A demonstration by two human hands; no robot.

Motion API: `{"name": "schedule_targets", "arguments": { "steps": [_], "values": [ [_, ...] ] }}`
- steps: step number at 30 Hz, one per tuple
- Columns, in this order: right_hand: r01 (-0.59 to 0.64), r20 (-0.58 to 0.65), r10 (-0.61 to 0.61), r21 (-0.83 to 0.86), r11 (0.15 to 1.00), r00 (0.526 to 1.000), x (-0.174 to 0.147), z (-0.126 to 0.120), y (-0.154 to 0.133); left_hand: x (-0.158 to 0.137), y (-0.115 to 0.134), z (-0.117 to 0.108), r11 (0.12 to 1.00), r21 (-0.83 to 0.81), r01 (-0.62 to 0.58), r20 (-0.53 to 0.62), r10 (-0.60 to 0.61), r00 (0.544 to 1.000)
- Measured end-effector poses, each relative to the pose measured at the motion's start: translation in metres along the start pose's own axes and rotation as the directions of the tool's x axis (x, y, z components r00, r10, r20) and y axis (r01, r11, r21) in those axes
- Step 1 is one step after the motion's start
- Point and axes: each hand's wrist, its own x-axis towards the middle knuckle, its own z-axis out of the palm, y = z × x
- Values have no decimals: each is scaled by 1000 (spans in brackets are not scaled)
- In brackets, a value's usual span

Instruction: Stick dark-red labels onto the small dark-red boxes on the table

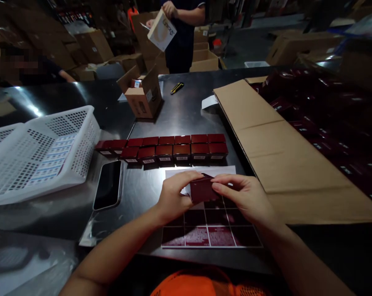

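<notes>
Between my two hands is a small dark red box (202, 190), held just above a sheet of dark red stickers (209, 236). My left hand (176, 193) grips the box's left side, thumb below and fingers along the top. At its right upper edge, my right hand (243, 193) pinches with thumb and forefinger; whether a sticker is in that pinch I cannot make out. Part of the sheet is hidden under the hands and box. Just beyond it stand two rows of similar dark red boxes (182, 152), the front ones showing white barcode labels.
Left of the sheet lies a phone (108, 185), with white plastic baskets (89, 144) further left. A small open carton (142, 100) and a yellow-black cutter (177, 88) sit farther back. A large carton (266, 144) of dark red boxes fills the right. Across the table, a person holds a white box (162, 31).
</notes>
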Motion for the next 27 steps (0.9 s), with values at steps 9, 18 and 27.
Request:
{"name": "schedule_targets", "arguments": {
  "steps": [9, 18, 27],
  "values": [
    [-2, -9, 2, 17, 1000, 1000, -2, 3, -2, 0, 0, 0, 1000, -3, 6, 9, -6, 1000],
    [25, -46, -27, -42, 999, 999, 0, 3, -5, 2, 1, 0, 999, -30, 11, 4, -11, 1000],
    [182, -159, -231, -273, 944, 960, 2, 3, 13, 2, -5, 10, 993, -114, 26, -29, -30, 999]
  ]
}}
